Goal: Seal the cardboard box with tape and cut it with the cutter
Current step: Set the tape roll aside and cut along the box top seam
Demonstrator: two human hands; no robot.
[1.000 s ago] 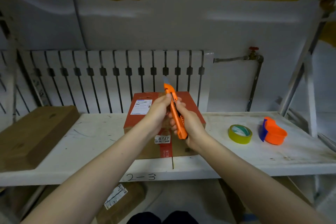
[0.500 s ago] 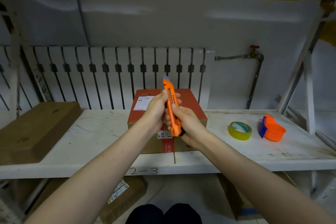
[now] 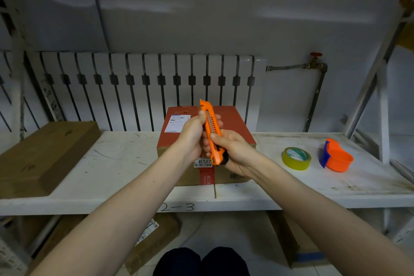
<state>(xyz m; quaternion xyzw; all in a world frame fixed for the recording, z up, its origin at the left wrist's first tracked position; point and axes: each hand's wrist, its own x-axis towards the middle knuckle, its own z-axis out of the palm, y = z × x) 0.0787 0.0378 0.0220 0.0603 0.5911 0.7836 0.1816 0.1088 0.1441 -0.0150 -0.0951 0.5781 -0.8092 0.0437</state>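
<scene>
Head view: I have both hands on the orange cutter point(image 3: 211, 133), held upright in the air in front of the cardboard box point(image 3: 205, 141). My right hand point(image 3: 233, 151) is wrapped around the lower handle with the thumb laid on the slider; my left hand point(image 3: 193, 134) is curled around the upper body, steadying it. I see no blade past the tip, so I judge the step is setting the blade. To do it well I would keep the left fingers point(image 3: 217, 119) behind the nose at 12 o'clock, push the slider with the right thumb only a notch or 2, and keep the tip aimed away from my arms.

The box sits on a scuffed white shelf point(image 3: 116, 163), red tape running down its front under a label reading 8737. At 3 o'clock from it lie a yellow tape roll point(image 3: 296, 158) and, further out, an orange and blue tape dispenser point(image 3: 336, 158), well apart from the box. At 9 o'clock a flat brown carton point(image 3: 44, 157) rests on the shelf. The shelf edge is marked 2-3. Behind stands a white radiator point(image 3: 145, 89), with a pipe and red valve point(image 3: 315, 60) at 1 o'clock.
</scene>
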